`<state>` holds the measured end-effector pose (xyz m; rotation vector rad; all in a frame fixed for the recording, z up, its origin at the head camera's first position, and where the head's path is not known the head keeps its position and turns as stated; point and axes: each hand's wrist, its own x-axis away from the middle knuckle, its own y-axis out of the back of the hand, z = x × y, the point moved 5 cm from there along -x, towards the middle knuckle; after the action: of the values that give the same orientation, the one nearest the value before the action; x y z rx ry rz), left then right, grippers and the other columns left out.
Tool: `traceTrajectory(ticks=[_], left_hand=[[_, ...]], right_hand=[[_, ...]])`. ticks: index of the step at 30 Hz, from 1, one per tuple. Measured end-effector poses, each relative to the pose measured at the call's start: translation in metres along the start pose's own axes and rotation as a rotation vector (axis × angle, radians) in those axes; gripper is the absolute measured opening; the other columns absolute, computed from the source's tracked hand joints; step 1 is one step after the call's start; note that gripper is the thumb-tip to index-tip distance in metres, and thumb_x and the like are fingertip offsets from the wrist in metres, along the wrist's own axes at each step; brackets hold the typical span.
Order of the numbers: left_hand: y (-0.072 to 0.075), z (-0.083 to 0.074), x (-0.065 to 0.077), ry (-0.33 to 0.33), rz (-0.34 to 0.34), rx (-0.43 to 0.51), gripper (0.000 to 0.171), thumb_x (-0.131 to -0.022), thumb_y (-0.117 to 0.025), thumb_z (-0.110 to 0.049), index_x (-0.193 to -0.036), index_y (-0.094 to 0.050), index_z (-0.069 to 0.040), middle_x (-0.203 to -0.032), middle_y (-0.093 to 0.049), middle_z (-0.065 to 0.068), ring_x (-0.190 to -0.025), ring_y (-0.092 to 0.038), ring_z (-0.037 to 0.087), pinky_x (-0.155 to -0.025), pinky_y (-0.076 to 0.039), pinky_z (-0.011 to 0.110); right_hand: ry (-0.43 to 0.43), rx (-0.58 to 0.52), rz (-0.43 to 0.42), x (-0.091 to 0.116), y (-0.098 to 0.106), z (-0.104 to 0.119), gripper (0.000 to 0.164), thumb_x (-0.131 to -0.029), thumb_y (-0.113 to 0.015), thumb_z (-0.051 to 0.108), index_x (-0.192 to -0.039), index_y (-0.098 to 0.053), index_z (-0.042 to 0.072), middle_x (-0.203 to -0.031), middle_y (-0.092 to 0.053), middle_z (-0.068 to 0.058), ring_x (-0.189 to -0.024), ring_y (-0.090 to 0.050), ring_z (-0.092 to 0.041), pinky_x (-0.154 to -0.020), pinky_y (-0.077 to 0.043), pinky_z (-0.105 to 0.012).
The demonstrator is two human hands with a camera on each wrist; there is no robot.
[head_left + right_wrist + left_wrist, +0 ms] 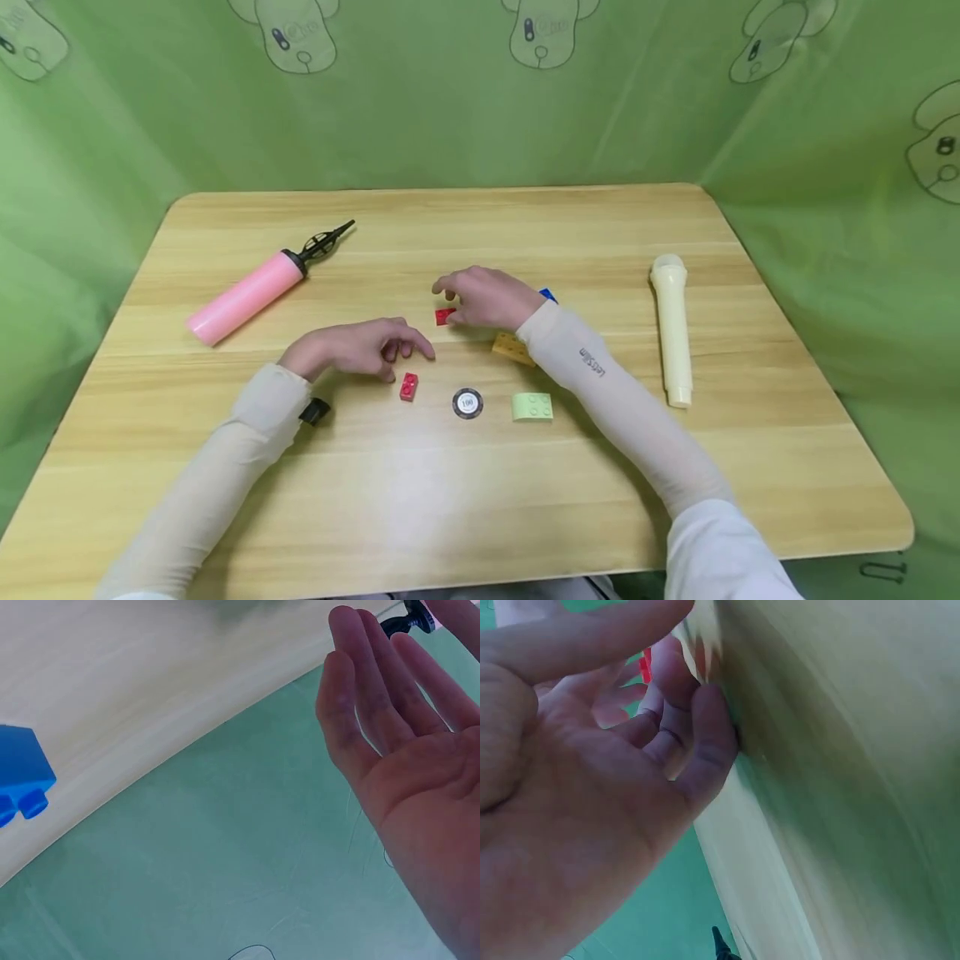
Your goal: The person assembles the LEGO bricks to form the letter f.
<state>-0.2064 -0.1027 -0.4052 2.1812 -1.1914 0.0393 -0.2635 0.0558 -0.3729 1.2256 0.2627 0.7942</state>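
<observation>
The left hand (360, 346) is hovering empty, fingers loosely bent, while the nearer red brick (408, 387) is lying on the counter (360, 517) just right of its thumb tip, long axis pointing roughly away from the person. The right hand (491, 298) is hanging loosely spread, partly hiding the farther red brick (442, 317), contact unclear. The chip (467, 403) is reading "100", the right sleeve (622, 400) "Let's Slim".
</observation>
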Motion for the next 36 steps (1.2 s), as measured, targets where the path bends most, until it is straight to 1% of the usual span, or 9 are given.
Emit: traceTrajectory(ticks=[3, 7, 11, 16, 22, 28, 30, 33, 36], left_hand=[[-0.002, -0.003, 0.003, -0.009, 0.033, -0.010, 0.063, -0.073, -0.073, 0.014, -0.128, -0.066, -0.016, -0.103, -0.046, 0.012, -0.087, -0.042, 0.027, -0.078, -0.037, 0.034], [-0.004, -0.004, 0.003, -0.004, 0.050, -0.006, 0.059, -0.072, -0.074, 0.012, -0.124, -0.069, -0.016, -0.101, -0.043, 0.011, -0.089, -0.039, 0.026, -0.078, -0.035, 0.033], [-0.007, -0.002, 0.002, 0.006, 0.057, -0.006, 0.057, -0.074, -0.075, 0.010, -0.124, -0.070, -0.017, -0.099, -0.042, 0.010, -0.090, -0.037, 0.024, -0.078, -0.033, 0.033], [-0.009, -0.002, 0.002, 0.016, 0.055, -0.017, 0.052, -0.075, -0.076, 0.008, -0.120, -0.073, -0.018, -0.099, -0.044, 0.009, -0.091, -0.037, 0.024, -0.079, -0.033, 0.033], [-0.010, -0.004, 0.002, 0.027, 0.060, -0.022, 0.041, -0.077, -0.080, 0.002, -0.113, -0.076, -0.018, -0.100, -0.047, 0.010, -0.093, -0.040, 0.024, -0.081, -0.035, 0.033], [-0.011, -0.004, 0.002, 0.016, 0.054, -0.009, 0.029, -0.077, -0.083, -0.005, -0.104, -0.077, -0.015, -0.100, -0.048, 0.011, -0.095, -0.041, 0.024, -0.082, -0.034, 0.034], [-0.011, -0.004, 0.002, 0.014, 0.049, 0.003, 0.027, -0.077, -0.084, -0.006, -0.101, -0.077, -0.014, -0.099, -0.048, 0.011, -0.095, -0.040, 0.024, -0.082, -0.034, 0.034], [-0.011, -0.004, 0.002, 0.025, 0.033, 0.003, 0.025, -0.077, -0.085, -0.008, -0.099, -0.077, -0.016, -0.098, -0.049, 0.010, -0.094, -0.041, 0.024, -0.082, -0.034, 0.034], [-0.009, -0.005, 0.002, 0.023, 0.008, 0.008, 0.022, -0.080, -0.084, -0.010, -0.099, -0.076, -0.018, -0.097, -0.056, 0.006, -0.093, -0.047, 0.024, -0.082, -0.038, 0.035]], right_hand=[[0.016, 0.032, -0.001, -0.003, -0.003, 0.001, 0.046, -0.091, -0.076, 0.019, -0.133, -0.062, 0.007, -0.118, -0.069, -0.007, -0.106, -0.064, -0.022, -0.093, -0.051, -0.036], [0.029, 0.062, -0.001, -0.006, -0.007, 0.002, 0.034, -0.091, -0.076, 0.019, -0.121, -0.068, 0.007, -0.106, -0.069, -0.005, -0.094, -0.064, -0.019, -0.086, -0.052, -0.035], [0.022, 0.078, 0.004, -0.007, -0.009, 0.003, 0.024, -0.091, -0.076, 0.020, -0.111, -0.071, 0.008, -0.095, -0.068, -0.002, -0.084, -0.062, -0.018, -0.079, -0.052, -0.033], [0.016, 0.083, 0.000, -0.008, -0.010, 0.003, 0.015, -0.092, -0.074, 0.019, -0.103, -0.071, 0.009, -0.089, -0.067, -0.001, -0.078, -0.061, -0.018, -0.075, -0.052, -0.032], [0.017, 0.082, 0.005, -0.009, -0.012, 0.002, 0.012, -0.093, -0.073, 0.018, -0.100, -0.071, 0.009, -0.087, -0.066, -0.001, -0.077, -0.060, -0.017, -0.073, -0.051, -0.031], [0.014, 0.077, -0.008, -0.007, -0.011, 0.000, 0.010, -0.093, -0.072, 0.019, -0.097, -0.071, 0.010, -0.085, -0.066, 0.000, -0.076, -0.060, -0.017, -0.071, -0.051, -0.030], [0.015, 0.075, -0.014, -0.006, -0.011, 0.000, 0.010, -0.094, -0.072, 0.019, -0.097, -0.071, 0.010, -0.085, -0.066, 0.001, -0.075, -0.060, -0.017, -0.071, -0.050, -0.030], [0.020, 0.071, -0.026, -0.004, -0.008, 0.000, 0.010, -0.094, -0.072, 0.020, -0.097, -0.071, 0.010, -0.086, -0.066, 0.000, -0.075, -0.060, -0.017, -0.071, -0.051, -0.030], [0.022, 0.055, -0.037, 0.000, -0.003, 0.002, 0.010, -0.095, -0.071, 0.020, -0.098, -0.071, 0.010, -0.087, -0.066, 0.001, -0.076, -0.060, -0.016, -0.072, -0.051, -0.030]])
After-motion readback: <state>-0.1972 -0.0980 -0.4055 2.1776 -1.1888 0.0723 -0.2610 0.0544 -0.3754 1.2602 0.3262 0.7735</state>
